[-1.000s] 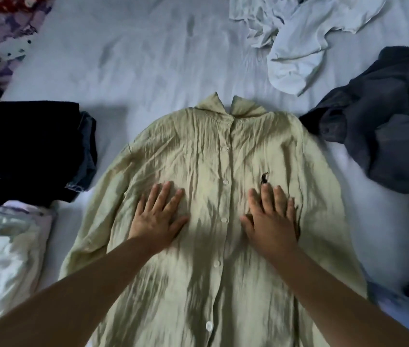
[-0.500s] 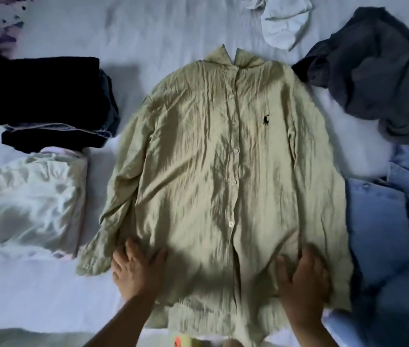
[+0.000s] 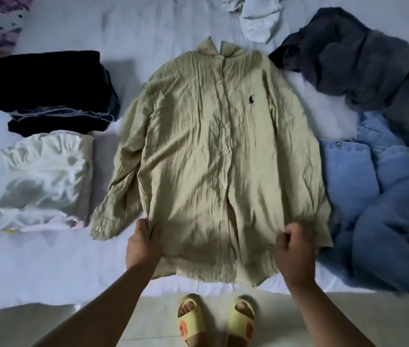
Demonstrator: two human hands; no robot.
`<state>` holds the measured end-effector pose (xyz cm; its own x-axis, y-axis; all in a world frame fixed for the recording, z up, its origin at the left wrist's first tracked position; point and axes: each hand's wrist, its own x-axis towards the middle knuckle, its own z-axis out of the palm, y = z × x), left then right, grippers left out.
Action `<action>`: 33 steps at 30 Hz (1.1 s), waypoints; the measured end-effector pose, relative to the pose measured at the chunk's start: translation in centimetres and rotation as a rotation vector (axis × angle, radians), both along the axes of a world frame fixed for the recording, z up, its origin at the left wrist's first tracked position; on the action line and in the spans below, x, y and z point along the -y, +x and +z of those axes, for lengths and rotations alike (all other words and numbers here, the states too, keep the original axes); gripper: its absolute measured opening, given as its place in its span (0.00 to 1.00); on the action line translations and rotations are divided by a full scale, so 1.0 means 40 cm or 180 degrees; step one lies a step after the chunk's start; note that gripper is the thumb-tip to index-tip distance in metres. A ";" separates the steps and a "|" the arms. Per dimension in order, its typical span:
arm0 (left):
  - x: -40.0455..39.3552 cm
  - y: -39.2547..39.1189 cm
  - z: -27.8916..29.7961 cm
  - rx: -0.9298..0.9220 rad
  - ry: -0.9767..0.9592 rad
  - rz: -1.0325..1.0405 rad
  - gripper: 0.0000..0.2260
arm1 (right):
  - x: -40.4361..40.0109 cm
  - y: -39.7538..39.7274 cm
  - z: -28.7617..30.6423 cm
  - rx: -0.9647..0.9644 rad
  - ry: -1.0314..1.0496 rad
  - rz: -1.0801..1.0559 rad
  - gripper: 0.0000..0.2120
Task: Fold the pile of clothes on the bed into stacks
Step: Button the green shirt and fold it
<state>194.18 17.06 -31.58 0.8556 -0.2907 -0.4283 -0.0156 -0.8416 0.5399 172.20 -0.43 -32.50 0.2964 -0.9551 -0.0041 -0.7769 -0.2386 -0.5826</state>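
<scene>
Change: my hands have moved from pressing flat on the chest to the near hem.
Left hand (image 3: pixel 144 242): pinches the hem's left side.
Right hand (image 3: pixel 294 249): fingers curled, gripping the right side.
Shirt (image 3: pixel 213 151): flat, face-up, mid-bed, between the folded stacks (image 3: pixel 53 96) on the left and the unfolded pile (image 3: pixel 373 171) on the right.
Meaning: smoothing done; folding probably begins.

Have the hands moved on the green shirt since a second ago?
Yes. Both slid from beside the chest logo down to the hem; now the left hand and right hand grip the green shirt there.
</scene>
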 end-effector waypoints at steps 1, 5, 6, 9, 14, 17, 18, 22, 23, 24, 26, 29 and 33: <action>-0.009 0.000 -0.004 0.0005 -0.0001 -0.0034 0.08 | -0.006 0.000 0.003 0.0132 0.0102 -0.0046 0.06; -0.060 0.005 -0.022 0.0074 0.0329 -0.0163 0.11 | -0.009 -0.019 -0.023 0.0317 0.0418 -0.0300 0.05; -0.073 0.007 -0.027 0.0107 0.0443 -0.0195 0.11 | -0.005 -0.024 -0.035 0.0118 0.0417 -0.0160 0.07; -0.096 0.016 -0.030 0.0212 0.0725 -0.0296 0.13 | 0.004 -0.026 -0.047 -0.0297 0.0455 0.0162 0.07; -0.112 0.018 -0.006 0.0587 0.1000 -0.0348 0.14 | 0.017 -0.110 -0.011 -0.0515 0.0196 -0.0449 0.08; -0.125 0.004 -0.002 0.0596 0.1187 -0.0388 0.12 | 0.018 -0.168 -0.006 -0.0835 0.0246 -0.0271 0.03; -0.126 -0.003 -0.003 0.0624 0.1191 -0.0359 0.13 | 0.020 -0.173 -0.002 -0.0963 0.0313 -0.0236 0.05; -0.103 -0.052 -0.026 0.1397 0.0838 -0.0957 0.27 | -0.016 -0.125 0.024 -0.1070 -0.0651 0.0184 0.18; -0.090 -0.072 -0.029 0.1625 0.0640 -0.1390 0.28 | -0.034 -0.107 0.024 -0.0914 -0.0919 0.0478 0.17; -0.074 -0.096 -0.032 0.1736 0.0405 -0.1841 0.26 | -0.054 -0.090 0.021 -0.0711 -0.0986 0.0854 0.15; -0.037 -0.153 -0.044 0.1672 -0.0176 -0.2536 0.20 | -0.089 -0.068 -0.006 -0.0500 -0.0915 0.1692 0.09; 0.019 -0.234 -0.067 0.1477 -0.0584 -0.3106 0.12 | -0.121 -0.058 -0.059 -0.0982 -0.0942 0.2163 0.13; 0.058 -0.239 -0.092 0.1339 -0.0644 -0.2889 0.10 | -0.107 -0.051 -0.082 -0.1093 -0.1049 0.2052 0.04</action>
<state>184.61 14.75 -35.27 0.3463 -0.9380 -0.0147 -0.8235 -0.3114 0.4742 170.17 3.86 -35.78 0.8237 -0.5642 0.0572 -0.5506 -0.8198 -0.1572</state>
